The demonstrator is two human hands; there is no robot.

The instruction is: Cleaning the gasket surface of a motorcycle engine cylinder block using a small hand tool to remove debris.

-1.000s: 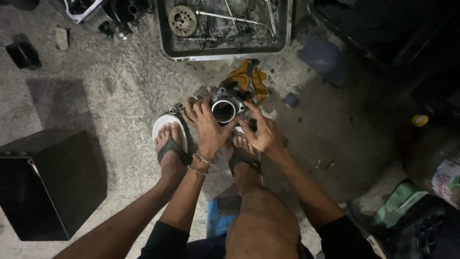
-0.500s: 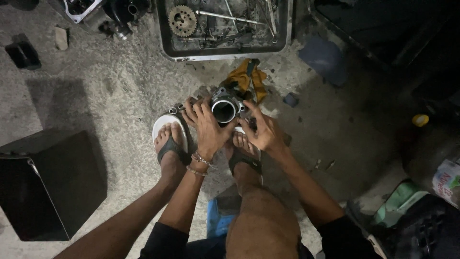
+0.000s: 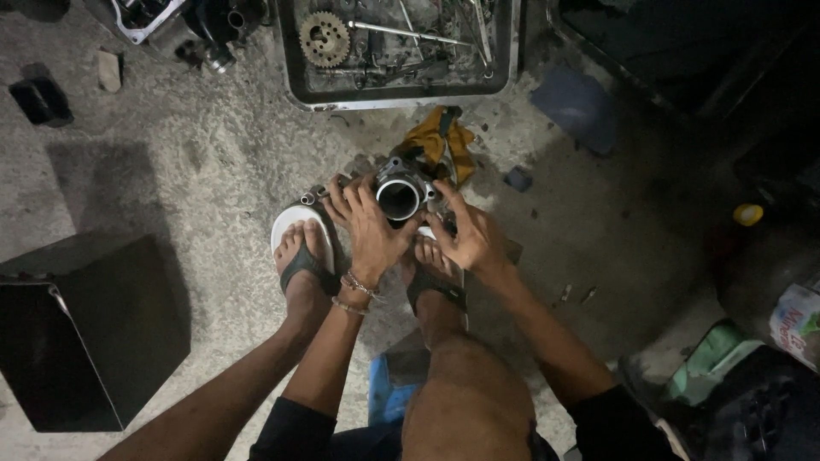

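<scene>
Concrete floor fills most of the frame, rough & grey, dim light. Big black box at lower left, its far corner cut off by the frame edge. Metal tray at top centre, top part cut off; inside is a toothed sprocket, plus rods & bits too jumbled to make out. Dark machinery at upper right is mostly shadow, can't tell what it is. Engine parts at upper left are also cropped.

My legs come up from the bottom edge, feet in sandals: one white sandal left of centre, the other foot mostly hidden under my right wrist.

Metal engine part w/ a round bore sits on the floor at frame centre, just below the tray, touching a yellow rag behind it. Its lower half is hidden by my hands.

My left hand grips the part's left side, fingers spread over the rim. My right hand presses on its right side, fingers curled around it; what's under the fingertips is hidden. Small yellow cap at right, blurry.
</scene>
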